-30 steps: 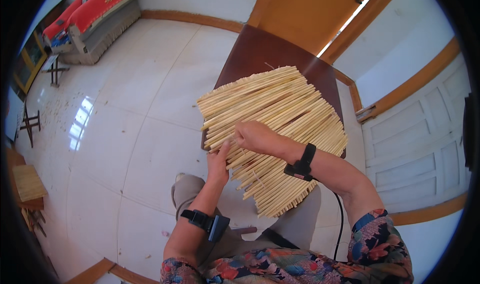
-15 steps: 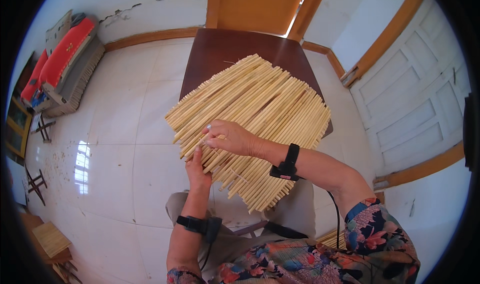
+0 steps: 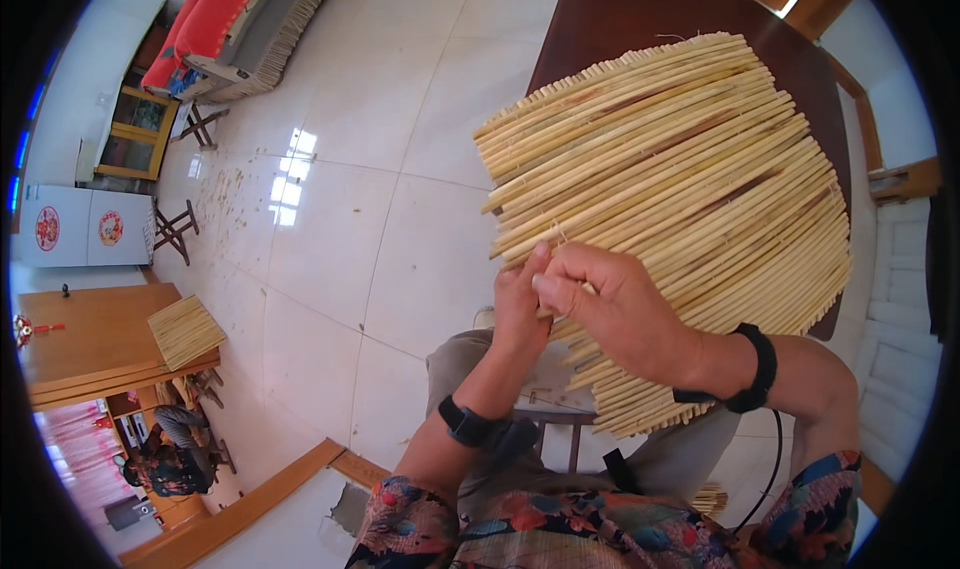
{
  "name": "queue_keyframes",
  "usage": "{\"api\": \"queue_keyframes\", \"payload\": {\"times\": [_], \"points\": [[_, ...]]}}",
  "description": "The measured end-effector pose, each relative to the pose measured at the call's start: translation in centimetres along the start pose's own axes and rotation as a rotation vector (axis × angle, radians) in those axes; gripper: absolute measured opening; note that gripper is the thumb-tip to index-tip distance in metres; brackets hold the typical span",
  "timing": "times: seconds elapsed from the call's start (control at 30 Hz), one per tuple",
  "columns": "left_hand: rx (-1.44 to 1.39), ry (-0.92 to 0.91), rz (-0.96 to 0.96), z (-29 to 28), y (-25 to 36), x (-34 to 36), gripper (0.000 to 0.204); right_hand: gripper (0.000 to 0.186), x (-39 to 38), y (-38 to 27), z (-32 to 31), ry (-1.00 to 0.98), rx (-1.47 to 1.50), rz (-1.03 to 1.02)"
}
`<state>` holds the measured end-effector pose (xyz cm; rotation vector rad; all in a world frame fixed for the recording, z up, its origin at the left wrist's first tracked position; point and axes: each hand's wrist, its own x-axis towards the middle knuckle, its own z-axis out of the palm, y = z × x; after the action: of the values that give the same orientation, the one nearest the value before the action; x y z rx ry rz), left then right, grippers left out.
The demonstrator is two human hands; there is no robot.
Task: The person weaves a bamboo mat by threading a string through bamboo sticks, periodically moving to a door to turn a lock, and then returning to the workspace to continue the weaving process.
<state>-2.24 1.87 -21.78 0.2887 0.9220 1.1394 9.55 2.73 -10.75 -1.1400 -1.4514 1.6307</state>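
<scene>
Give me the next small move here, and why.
Probably have the right hand snug the pale tie beside it while the left hand steadies the stalk mat: both hands meet at the mat's edge, close to that tie.

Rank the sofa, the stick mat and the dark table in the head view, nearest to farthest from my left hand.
1. Stick mat: at your left hand, extending right.
2. Dark table: under the mat, beyond the hand.
3. Sofa: farthest, upper left.
</scene>
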Motion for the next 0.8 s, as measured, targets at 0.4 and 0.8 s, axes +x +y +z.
{"api": "queue_keyframes", "payload": {"times": [0.4, 0.8], "points": [[0.394, -0.047, -0.003, -0.4, 0.8, 1.0, 0.024, 0.013, 0.7, -0.4, -1.4, 0.174, -0.463, -0.381], [0.803, 0.341, -0.631, 1.2, 7.4, 5.6, 0.065, 0.015, -17.1, -7.3, -8.1, 0.118, -0.640, 0.189]]}}
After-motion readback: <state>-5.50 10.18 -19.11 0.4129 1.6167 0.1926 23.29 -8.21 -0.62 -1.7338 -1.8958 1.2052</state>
